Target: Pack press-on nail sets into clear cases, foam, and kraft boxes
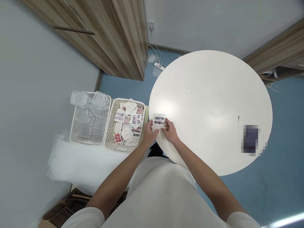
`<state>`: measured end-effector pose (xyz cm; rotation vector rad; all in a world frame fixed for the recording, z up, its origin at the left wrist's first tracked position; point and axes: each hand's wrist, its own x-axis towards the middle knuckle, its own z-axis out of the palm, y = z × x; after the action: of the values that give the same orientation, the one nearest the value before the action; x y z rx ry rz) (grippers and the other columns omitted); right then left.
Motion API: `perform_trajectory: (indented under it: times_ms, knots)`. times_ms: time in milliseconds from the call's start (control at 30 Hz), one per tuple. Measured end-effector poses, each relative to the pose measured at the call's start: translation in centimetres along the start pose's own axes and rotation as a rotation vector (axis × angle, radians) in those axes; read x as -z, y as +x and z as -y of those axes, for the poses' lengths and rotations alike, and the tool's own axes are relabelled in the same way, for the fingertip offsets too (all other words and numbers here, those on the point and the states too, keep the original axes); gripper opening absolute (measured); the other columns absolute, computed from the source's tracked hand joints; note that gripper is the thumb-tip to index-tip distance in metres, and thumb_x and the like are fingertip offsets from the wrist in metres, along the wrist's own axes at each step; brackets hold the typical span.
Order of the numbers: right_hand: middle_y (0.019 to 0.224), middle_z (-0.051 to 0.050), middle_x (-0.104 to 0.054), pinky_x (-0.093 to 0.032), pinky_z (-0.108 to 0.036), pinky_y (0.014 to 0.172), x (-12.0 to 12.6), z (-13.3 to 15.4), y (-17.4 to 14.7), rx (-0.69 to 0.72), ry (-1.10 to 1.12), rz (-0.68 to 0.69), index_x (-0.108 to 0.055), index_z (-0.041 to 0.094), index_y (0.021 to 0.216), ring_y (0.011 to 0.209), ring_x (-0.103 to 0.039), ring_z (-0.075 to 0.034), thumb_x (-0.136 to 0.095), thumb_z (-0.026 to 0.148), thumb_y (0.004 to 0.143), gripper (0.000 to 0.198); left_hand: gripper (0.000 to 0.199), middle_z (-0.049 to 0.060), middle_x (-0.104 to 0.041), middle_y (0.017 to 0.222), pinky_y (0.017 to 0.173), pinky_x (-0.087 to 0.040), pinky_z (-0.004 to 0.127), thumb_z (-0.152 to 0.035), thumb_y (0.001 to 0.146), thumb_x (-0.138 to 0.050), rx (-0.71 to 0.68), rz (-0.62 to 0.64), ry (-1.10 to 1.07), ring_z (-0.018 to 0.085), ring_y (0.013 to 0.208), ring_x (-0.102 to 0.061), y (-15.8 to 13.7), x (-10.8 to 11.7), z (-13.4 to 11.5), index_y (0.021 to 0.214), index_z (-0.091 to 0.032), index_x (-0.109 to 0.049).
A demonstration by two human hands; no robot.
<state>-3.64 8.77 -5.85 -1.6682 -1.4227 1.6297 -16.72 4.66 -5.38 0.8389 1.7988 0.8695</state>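
A small clear plastic case (159, 120) rests at the near left edge of the white round table. Inside it are two rows of dark, patterned false nails. My left hand (150, 134) grips the case at its left side, thumb toward the near edge. From the other side, my right hand (169, 131) has its fingers at the right edge, thumb close to the near corner. To the left of my left hand, a white basket (109, 134) holds many cards of false nails (136, 120), some showing their printed backs.
Further left, another basket (73, 138) is heaped with clear plastic cases (91, 128). The round table (209, 95) fills the right side, with a pixelated dark object (250, 139) near its right edge. A power strip (159, 66) with cables lies on the floor beside a wooden cabinet (123, 38).
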Motion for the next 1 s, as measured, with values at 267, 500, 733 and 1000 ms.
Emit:
perform_trajectory:
  times_ms: [267, 500, 733, 1000]
  knots:
    - [0.115, -0.006, -0.039, -0.046, -0.035, 0.081, -0.2, -0.1, 0.1, -0.004, 0.002, -0.002, -0.034, 0.028, 0.127, 0.099, -0.046, -0.019, -0.057, 0.025, 0.067, 0.064, 0.061, 0.009, -0.042, 0.119, 0.094, -0.037, 0.036, -0.016, 0.065, -0.056, -0.022, -0.009, -0.055, 0.021, 0.112, -0.043, -0.3, 0.0, 0.1, 0.124, -0.021, -0.039]
    - [0.114, -0.006, -0.039, -0.045, -0.035, 0.083, -0.1, -0.2, -0.2, -0.016, -0.004, 0.0, -0.034, 0.028, 0.126, 0.103, -0.045, -0.019, -0.058, 0.026, 0.067, 0.064, 0.063, 0.009, -0.042, 0.123, 0.097, -0.036, 0.037, -0.016, 0.066, -0.056, -0.035, -0.022, -0.093, 0.022, 0.114, -0.042, -0.7, -0.2, 0.4, 0.125, -0.021, -0.036]
    - [0.117, -0.006, -0.036, -0.041, -0.035, 0.089, 0.4, -0.5, -1.8, -0.033, 0.008, 0.022, -0.034, 0.029, 0.126, 0.109, -0.041, -0.019, -0.059, 0.03, 0.066, 0.064, 0.064, 0.009, -0.036, 0.129, 0.102, -0.03, 0.036, -0.017, 0.068, -0.055, -0.068, -0.09, -0.115, 0.021, 0.122, -0.035, -2.3, -1.1, 1.5, 0.127, -0.021, -0.031]
    - [0.129, -0.006, -0.033, -0.03, -0.038, 0.1, 3.4, -0.9, -6.1, -0.114, 0.035, 0.211, -0.038, 0.028, 0.124, 0.12, -0.033, -0.021, -0.062, 0.036, 0.064, 0.066, 0.053, 0.011, -0.041, 0.125, 0.098, -0.033, 0.039, -0.021, 0.071, -0.055, -0.009, -0.179, -0.1, 0.022, 0.118, -0.039, -5.2, -2.1, 1.7, 0.121, -0.021, -0.038]
